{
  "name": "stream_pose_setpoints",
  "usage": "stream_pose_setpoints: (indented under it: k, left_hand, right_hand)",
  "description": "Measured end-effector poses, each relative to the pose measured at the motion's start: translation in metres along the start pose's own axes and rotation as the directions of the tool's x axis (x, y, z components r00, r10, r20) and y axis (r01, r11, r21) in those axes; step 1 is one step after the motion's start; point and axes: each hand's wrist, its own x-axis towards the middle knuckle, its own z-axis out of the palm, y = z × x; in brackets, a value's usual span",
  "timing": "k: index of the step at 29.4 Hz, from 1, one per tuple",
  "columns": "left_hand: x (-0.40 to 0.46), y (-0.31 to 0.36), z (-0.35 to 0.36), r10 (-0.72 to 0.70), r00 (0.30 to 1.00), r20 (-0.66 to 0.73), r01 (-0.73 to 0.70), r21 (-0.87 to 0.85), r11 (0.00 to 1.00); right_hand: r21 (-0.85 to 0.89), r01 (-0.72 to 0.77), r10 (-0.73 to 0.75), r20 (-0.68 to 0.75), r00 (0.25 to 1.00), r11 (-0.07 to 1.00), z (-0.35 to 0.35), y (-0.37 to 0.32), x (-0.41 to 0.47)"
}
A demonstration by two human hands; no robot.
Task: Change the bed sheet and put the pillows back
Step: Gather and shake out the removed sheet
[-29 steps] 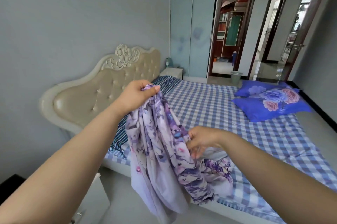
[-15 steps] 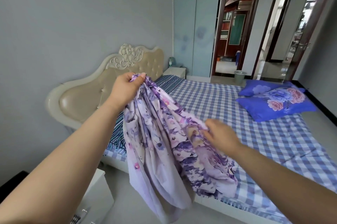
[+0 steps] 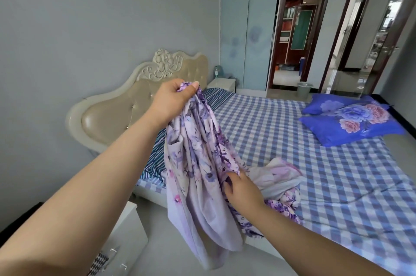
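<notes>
Standing at the near side edge of the bed (image 3: 337, 185), close to its headboard (image 3: 126, 113), I hold the purple floral sheet (image 3: 198, 163) bunched and hanging. My left hand (image 3: 173, 100) pinches its top between thumb and curled fingers, held high as before. My right hand (image 3: 240, 190), a moment ago reaching out farther over the mattress, has now dropped back and in, its fingers curled into a lower fold, while a loose tail of the sheet lies on the checked cover by the near edge. I judge I am feeding along for a hem or corner; spreading has not begun. The two blue pillows (image 3: 351, 122) wait stacked at the far side edge, towards the foot.
</notes>
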Motion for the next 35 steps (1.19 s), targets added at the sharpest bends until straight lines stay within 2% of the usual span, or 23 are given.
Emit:
stream_pose_setpoints:
  k: [4, 10, 14, 16, 19, 22, 26, 29, 32, 35]
  left_hand:
    - [-0.004, 0.007, 0.004, 0.027, 0.997, 0.073, -0.026, -0.012, 1.0]
    - [-0.006, 0.008, 0.001, 0.058, 0.992, 0.11, -0.055, -0.027, 0.998]
    - [-0.006, 0.004, -0.004, 0.05, 0.992, 0.114, -0.047, -0.03, 0.998]
    - [-0.004, 0.0, -0.007, 0.037, 0.995, 0.094, -0.034, -0.03, 0.999]
    - [0.002, -0.009, -0.011, -0.003, 1.0, -0.016, 0.003, -0.014, 1.0]
    - [0.006, -0.023, -0.013, -0.022, 0.99, -0.138, 0.031, 0.062, 0.998]
    - [0.007, -0.036, -0.006, -0.04, 0.975, -0.22, 0.067, 0.118, 0.991]
    - [0.008, -0.04, -0.005, -0.015, 0.965, -0.262, 0.068, 0.195, 0.978]
    - [0.008, -0.044, -0.006, -0.012, 0.962, -0.274, 0.082, 0.248, 0.965]
    - [0.008, -0.051, -0.007, -0.003, 0.963, -0.269, 0.085, 0.295, 0.952]
  right_hand:
    - [0.11, -0.199, 0.204, -0.033, 0.978, 0.974, 0.004, -0.014, 0.016]
    - [0.041, -0.3, 0.301, -0.034, 0.953, 0.953, 0.006, -0.004, 0.03]
    - [0.068, -0.401, 0.403, -0.025, 0.915, 0.914, 0.01, 0.011, 0.031]
    - [0.136, -0.377, 0.387, -0.053, 0.921, 0.916, 0.014, 0.015, 0.029]
    - [0.26, -0.238, 0.281, -0.143, 0.949, 0.936, 0.018, 0.026, 0.016]
    - [0.241, -0.147, 0.195, -0.192, 0.962, 0.959, 0.02, 0.039, 0.001]
    - [0.183, -0.187, 0.216, -0.158, 0.964, 0.965, 0.014, 0.044, -0.006]
    - [0.109, -0.179, 0.197, -0.185, 0.963, 0.978, 0.006, 0.051, -0.009]
    - [0.137, -0.17, 0.196, -0.206, 0.959, 0.976, -0.002, 0.054, -0.013]
    - [0.235, -0.181, 0.227, -0.185, 0.956, 0.955, -0.007, 0.056, -0.017]
